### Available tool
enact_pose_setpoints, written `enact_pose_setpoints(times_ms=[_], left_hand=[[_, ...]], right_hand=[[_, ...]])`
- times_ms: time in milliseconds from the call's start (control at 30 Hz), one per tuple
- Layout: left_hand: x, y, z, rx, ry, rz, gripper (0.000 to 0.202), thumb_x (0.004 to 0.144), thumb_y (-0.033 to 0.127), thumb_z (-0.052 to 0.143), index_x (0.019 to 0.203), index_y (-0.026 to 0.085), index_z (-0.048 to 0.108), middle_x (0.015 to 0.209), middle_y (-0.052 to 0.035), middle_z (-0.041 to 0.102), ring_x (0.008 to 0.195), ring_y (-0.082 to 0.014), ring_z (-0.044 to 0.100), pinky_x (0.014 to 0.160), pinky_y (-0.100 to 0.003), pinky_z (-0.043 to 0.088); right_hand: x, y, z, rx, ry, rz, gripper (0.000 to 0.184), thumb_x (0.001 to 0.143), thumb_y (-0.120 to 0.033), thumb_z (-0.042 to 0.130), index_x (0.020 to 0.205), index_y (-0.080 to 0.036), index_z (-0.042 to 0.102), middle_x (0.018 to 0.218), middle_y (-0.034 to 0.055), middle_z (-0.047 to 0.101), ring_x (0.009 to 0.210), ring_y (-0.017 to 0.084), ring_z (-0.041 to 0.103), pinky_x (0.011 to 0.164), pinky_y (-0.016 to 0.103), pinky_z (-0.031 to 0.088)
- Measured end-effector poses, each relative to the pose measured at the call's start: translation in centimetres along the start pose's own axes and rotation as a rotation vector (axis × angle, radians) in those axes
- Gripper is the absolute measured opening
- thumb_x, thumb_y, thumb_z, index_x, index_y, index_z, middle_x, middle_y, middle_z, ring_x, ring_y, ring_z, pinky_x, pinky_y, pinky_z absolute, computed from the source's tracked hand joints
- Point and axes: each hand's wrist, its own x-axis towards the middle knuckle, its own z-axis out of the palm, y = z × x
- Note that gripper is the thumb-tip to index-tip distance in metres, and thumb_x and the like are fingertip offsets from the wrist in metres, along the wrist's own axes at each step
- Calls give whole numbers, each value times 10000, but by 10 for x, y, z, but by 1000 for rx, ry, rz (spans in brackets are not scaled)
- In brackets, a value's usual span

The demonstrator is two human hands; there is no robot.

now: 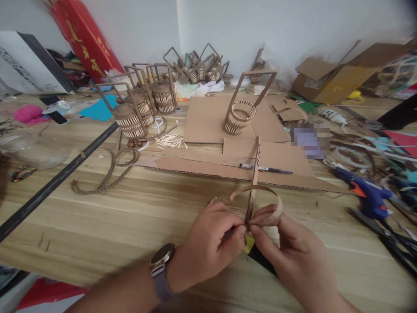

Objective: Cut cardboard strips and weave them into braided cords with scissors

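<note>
Both of my hands meet at the near end of a corrugated cardboard strip point(255, 178), which points away from me over the table. My left hand point(215, 237), with a watch on its wrist, pinches the strip's end between thumb and forefinger. Opposite it, my right hand point(293, 250) pinches the same end, and a thin curled paper strip point(276, 198) loops up from its fingers. Under the hands lies a yellow and black tool point(260, 256), partly hidden. The far part of the cardboard strip crosses above a pen point(270, 169) resting on cardboard.
A small handled basket point(239, 117) stands on a cardboard sheet point(205, 113). More baskets point(130, 121) are at left, near matchsticks point(169, 141) and a coiled corrugated strip point(107, 178). At right lie a blue glue gun point(368, 191) and scissors point(387, 237). A black bar point(61, 176) slants across the left.
</note>
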Motion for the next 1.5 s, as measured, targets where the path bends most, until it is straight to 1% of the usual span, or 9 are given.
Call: enact_pose_setpoints(times_ms=[233, 400, 633, 900, 1033, 1100, 1300, 1400, 1500], left_hand=[[3, 2, -1, -21, -4, -116, 213, 927, 203, 500, 734, 187, 586, 716, -12, 582, 735, -161, 557, 706, -273, 413], [3, 1, -1, -41, -2, -164, 190, 910, 211, 514, 744, 187, 603, 743, -13, 590, 750, -163, 559, 715, -275, 418], [4, -1, -2, -115, -11, -169, 192, 893, 183, 511, 715, 193, 583, 718, -4, 560, 746, -158, 539, 684, -257, 399], [3, 0, -2, -161, -24, -174, 160, 906, 198, 513, 764, 199, 587, 743, -5, 564, 753, -160, 545, 700, -262, 411], [3, 0, -2, -122, -18, -151, 163, 915, 201, 508, 766, 198, 575, 747, -8, 567, 749, -163, 539, 697, -268, 403], [2, -1, -2, -71, -16, -104, 172, 920, 190, 500, 763, 196, 570, 720, -4, 559, 742, -164, 524, 709, -276, 391], [1, -4, 0, 4, -14, -12, 150, 914, 154, 500, 795, 189, 584, 730, -2, 573, 760, -163, 531, 762, -287, 384], [0, -3, 0, -7, -23, -28, 153, 924, 182, 508, 789, 189, 582, 726, 1, 577, 758, -164, 535, 777, -293, 387], [1, -1, -1, -54, -55, -109, 176, 947, 280, 540, 807, 188, 598, 762, -8, 602, 759, -169, 548, 749, -288, 397]], right_hand=[[0, 3, 0, -82, 47, -80, 95, 875, -217, 638, 817, -282, 675, 789, 6, 706, 716, 176, 678, 588, 281, 541], [-1, 6, 2, -98, 24, -137, 91, 885, -197, 638, 871, -281, 672, 879, 16, 748, 814, 200, 715, 690, 326, 572], [-1, 8, 2, 10, -4, 2, 98, 885, -240, 637, 812, -270, 695, 865, 21, 762, 798, 193, 720, 684, 311, 583], [5, 9, 0, 268, -60, 203, 148, 873, -314, 651, 739, -258, 679, 818, 15, 766, 753, 180, 733, 691, 285, 603], [2, 12, 1, 145, -42, 115, 40, 862, -309, 687, 850, -281, 712, 885, 13, 767, 823, 193, 731, 735, 315, 600], [1, 12, 0, 58, -34, 58, 51, 841, -300, 715, 891, -288, 713, 904, 15, 764, 835, 202, 726, 737, 328, 597], [1, 8, -3, 14, -32, 7, 83, 883, -243, 651, 816, -283, 678, 842, -14, 760, 745, 168, 722, 666, 276, 585], [2, 7, -3, -17, -14, -24, 88, 889, -235, 637, 823, -278, 675, 830, -9, 757, 733, 176, 719, 658, 287, 582], [1, 7, -2, -67, 10, -84, 87, 899, -217, 626, 853, -277, 669, 845, -11, 755, 766, 172, 720, 687, 287, 578]])
